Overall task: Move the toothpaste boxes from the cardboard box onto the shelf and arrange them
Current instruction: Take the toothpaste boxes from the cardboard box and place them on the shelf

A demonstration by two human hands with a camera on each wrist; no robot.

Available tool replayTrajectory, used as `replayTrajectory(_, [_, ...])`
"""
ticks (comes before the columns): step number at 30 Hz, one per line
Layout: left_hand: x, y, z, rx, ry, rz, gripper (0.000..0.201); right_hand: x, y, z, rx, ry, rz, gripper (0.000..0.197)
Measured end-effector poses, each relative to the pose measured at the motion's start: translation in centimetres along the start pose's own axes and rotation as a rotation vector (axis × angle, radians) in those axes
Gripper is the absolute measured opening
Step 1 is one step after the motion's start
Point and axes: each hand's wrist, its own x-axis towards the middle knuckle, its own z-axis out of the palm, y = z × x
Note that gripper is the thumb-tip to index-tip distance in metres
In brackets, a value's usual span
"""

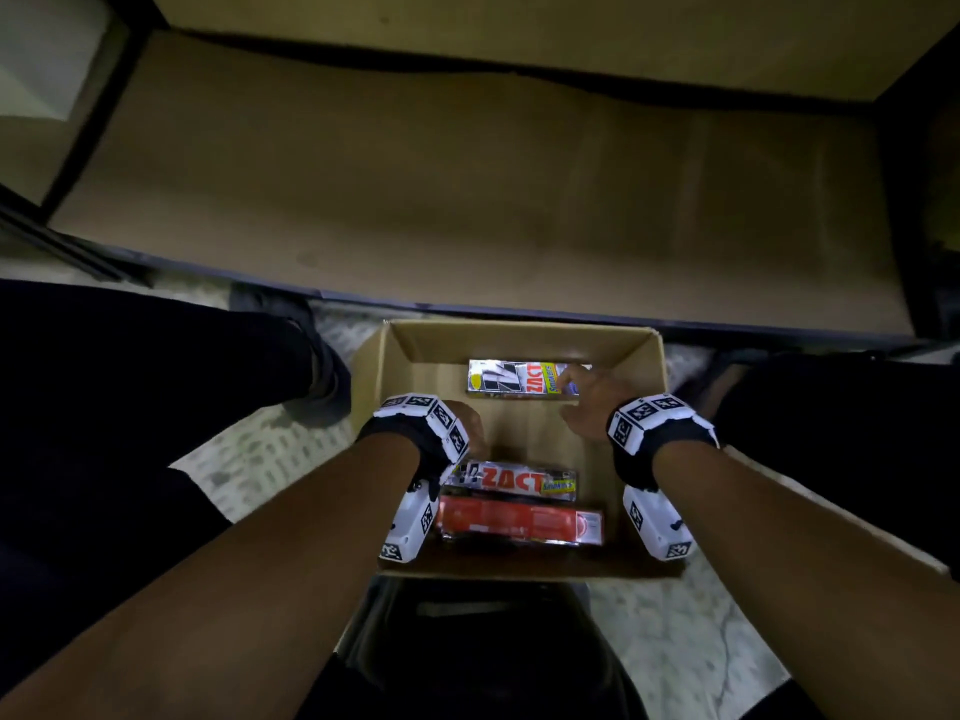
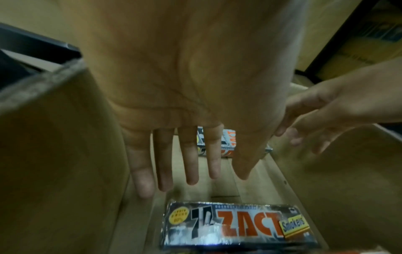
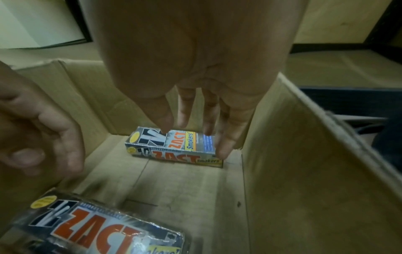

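Observation:
An open cardboard box (image 1: 647, 402) stands on the floor in front of a low brown shelf (image 1: 467, 200). A silver ZACT toothpaste box (image 1: 519, 377) lies against its far wall. Another ZACT box (image 1: 514, 480) and a red box (image 1: 519, 522) lie at the near side. My right hand (image 3: 195, 137) reaches down over the far ZACT box (image 3: 174, 149), its fingers (image 3: 224, 147) straight and at the box's right end, gripping nothing. My left hand (image 2: 189, 171) hovers inside the carton with straight fingers spread, above the near ZACT box (image 2: 237, 225), holding nothing.
My legs in dark trousers flank the carton, with a shoe (image 1: 311, 366) at its left. The shelf has a dark front edge (image 1: 519, 310) and a black upright (image 1: 904, 200) at the right. The floor (image 1: 260, 449) is pale and patterned.

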Motion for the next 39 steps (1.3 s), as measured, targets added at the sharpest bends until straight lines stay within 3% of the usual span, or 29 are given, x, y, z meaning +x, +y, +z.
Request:
replayTrajectory(3, [3.2, -1.5, 1.8, 0.017, -0.091, 0.045, 0.031, 1.5, 0.1, 1.2, 0.026, 0.020, 0.023, 0.051])
replayTrajectory(6, [2.0, -1.0, 1.6, -0.090, -0.075, 0.107, 0.022, 2.7, 0.1, 2.3, 0.045, 0.048, 0.017, 0.068])
replayTrajectory(11, [2.8, -1.6, 2.9, -0.266, -0.066, 0.139, 0.043, 3.7, 0.1, 2.9, -0.014, 0.073, -0.032, 0.064])
replayTrajectory(17, [3.5, -2.0, 3.6, -0.178, -0.051, 0.154, 0.066, 4.4, 0.3, 3.3, -0.113, 0.103, -0.069, 0.068])
replayTrajectory(20, [3.7, -1.9, 3.8, -0.134, -0.068, 0.173, 0.090, 4.7, 0.3, 3.8, -0.170, 0.084, -0.050, 0.068])
replayTrajectory(27, [4.9, -2.7, 4.9, -0.120, 0.006, 0.199, 0.047, 4.6, 0.3, 5.8, -0.143, 0.025, -0.020, 0.060])
replayTrajectory(31, [4.8, -2.4, 4.7, -0.122, -0.043, 0.192, 0.050, 4.3, 0.5, 6.1, -0.118, 0.004, -0.016, 0.059])
replayTrajectory(39, [4.2, -3.8, 4.6, -0.161, 0.028, 0.079, 0.041, 2.9, 1.3, 5.4, -0.001, -0.048, 0.104, 0.056])
